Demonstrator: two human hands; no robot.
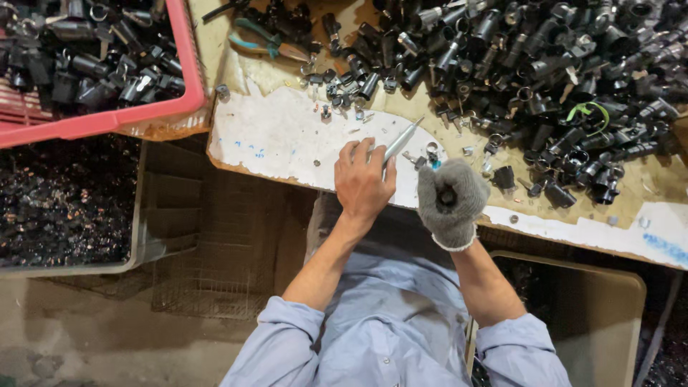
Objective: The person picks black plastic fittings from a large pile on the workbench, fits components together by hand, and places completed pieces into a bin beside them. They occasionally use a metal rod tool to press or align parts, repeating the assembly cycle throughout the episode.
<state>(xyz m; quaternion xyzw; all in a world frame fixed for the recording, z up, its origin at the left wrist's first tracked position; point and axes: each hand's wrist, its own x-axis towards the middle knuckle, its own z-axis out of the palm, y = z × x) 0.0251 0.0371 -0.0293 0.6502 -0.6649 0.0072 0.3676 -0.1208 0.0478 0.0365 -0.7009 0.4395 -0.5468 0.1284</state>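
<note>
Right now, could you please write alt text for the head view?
Seen from above, a bare left hand holds a thin metal tool while the gloved right hand grips a small black part. A pile of black parts covers the workbench.

Even overhead light, sharp centre, dim corners, slight wide-angle bending at edges

- black part (446, 196) in gloved right hand (450, 201): mostly buried in glove, only dark end shows, shape unclear
- metal tool (400, 142): rear end hidden under left hand (362, 183), grip unseen
- part pile (545, 64): cut by top and right edges, single pieces too small to sort
- red crate (143, 115): cut by left and top edges
- pliers (266, 43): jaws lost among parts
- grey bin (136, 236): contents dark, blurred
</note>
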